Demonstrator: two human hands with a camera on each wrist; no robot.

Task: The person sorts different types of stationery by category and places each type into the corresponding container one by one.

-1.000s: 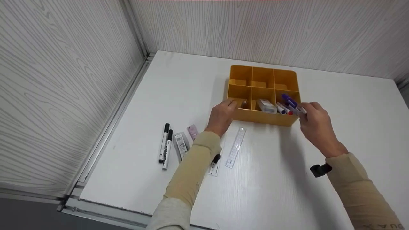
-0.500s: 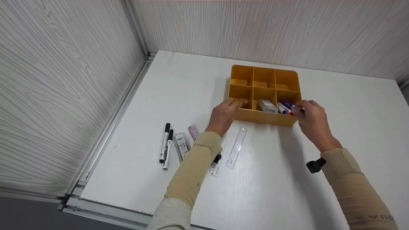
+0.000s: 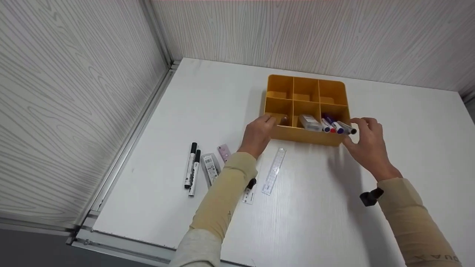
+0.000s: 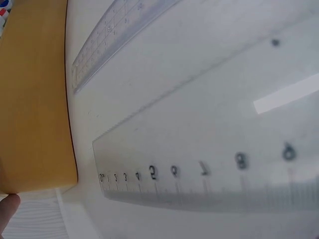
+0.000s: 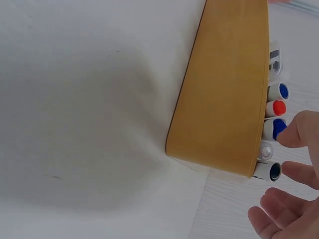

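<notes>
A yellow-orange divided organizer box [image 3: 308, 136] stands toward the back of the table. My left hand [image 3: 256, 136] grips its front left corner; in the left wrist view only a fingertip [image 4: 9, 206] shows beside the box wall. Several markers [image 3: 332, 125] lean in the front right compartment, with red and blue ends showing. Beside them my right hand [image 3: 367, 144] has its fingers spread around the box's front right corner and holds nothing. In the right wrist view its thumb is close to a blue-ended marker [image 5: 274, 128]. A clear plastic case [image 3: 310, 123] leans in the front middle compartment.
Two black-capped markers [image 3: 192, 168], a grey packaged item [image 3: 210, 167] and a pink item [image 3: 223, 152] lie left of the left forearm. A clear ruler [image 3: 274, 171] lies before the box; another ruler [image 4: 199, 164] is partly under the forearm in the head view.
My right hand has set the marker bundle down into the front right compartment and let go, its fingers spreading apart. The left hand has stayed on the box corner.
</notes>
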